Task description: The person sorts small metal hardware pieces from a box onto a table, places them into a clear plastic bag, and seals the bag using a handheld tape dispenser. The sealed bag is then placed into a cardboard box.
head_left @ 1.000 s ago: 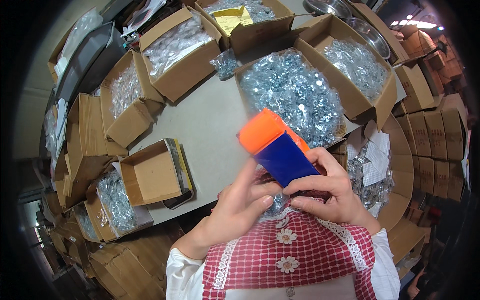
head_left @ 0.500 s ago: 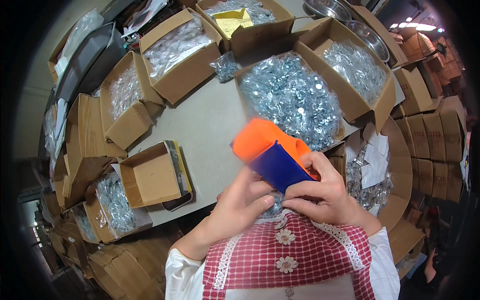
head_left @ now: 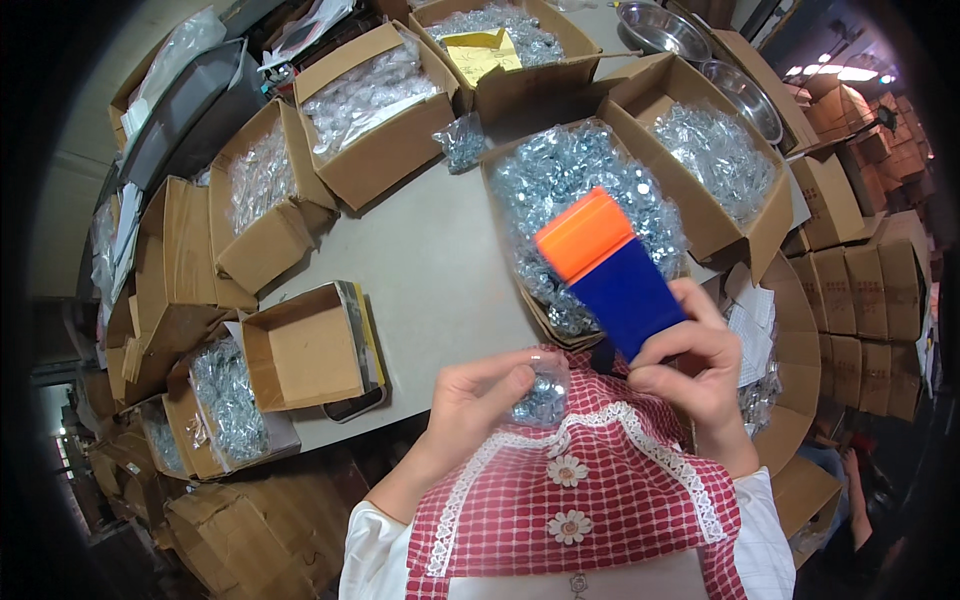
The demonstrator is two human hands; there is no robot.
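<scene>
We see the right hand (head_left: 695,365) clamped around the lower end of a scoop (head_left: 610,270), a smooth plastic tool with a deep blue body and a bright orange, flat-ended top, held tilted above the near edge of the desk (head_left: 430,270). The left hand (head_left: 480,395) pinches a small clear bag (head_left: 545,390) between thumb and fingers; the bag is crinkly and holds shiny little metal pieces whose exact shape we cannot make out. The two hands are near each other but apart, both over a red-and-white checked apron (head_left: 590,500) with lace trim and small fabric flowers.

Just behind the scoop, an open cardboard box (head_left: 585,190) brims with glittering silvery hardware; the scoop hides part of its front. A smaller empty box (head_left: 300,350) sits at the desk's near left edge, its flaps open. More brown boxes of bagged metal parts ring the far edge, one holding a yellow slip of paper (head_left: 480,50). Two round steel bowls (head_left: 700,50) lie at the far right corner, partly cut off. Stacked flat cartons crowd the left side, bent by the lens.
</scene>
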